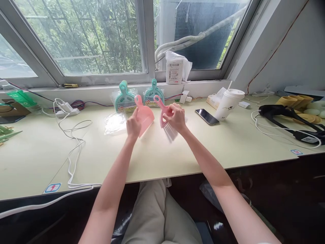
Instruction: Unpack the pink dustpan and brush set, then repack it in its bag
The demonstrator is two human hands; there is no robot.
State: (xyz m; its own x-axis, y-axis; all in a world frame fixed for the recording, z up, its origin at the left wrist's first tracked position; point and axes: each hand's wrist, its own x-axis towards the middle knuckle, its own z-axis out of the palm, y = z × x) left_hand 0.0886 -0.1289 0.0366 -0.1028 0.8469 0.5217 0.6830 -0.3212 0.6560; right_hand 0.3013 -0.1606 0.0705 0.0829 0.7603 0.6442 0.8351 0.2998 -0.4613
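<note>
Head view | clear plastic wrapper (115, 122), nine o'clock of the left hand (133, 126) | left hand grasping salmon-pink dustpan (146, 117) by its side | pink hand brush (166, 127), dustpan's three o'clock, grasped by right hand (177, 117) | step, apparently: handling the separated pair; next move likely needs steady, coordinated grips

Smooth plastic dustpan (146, 117), glossy crinkled plastic wrapper (115, 122)

Hazy daylight from twelve o'clock
It floods in through the windows (101, 37), washes the desk (157, 161) softly and glares off the clear plastic (115, 122) at nine; toward six, under the desk, deep shadow. The brush bristles (170, 132) look smeared, and the window frame (241, 37) leans, stretched, at two.
</note>
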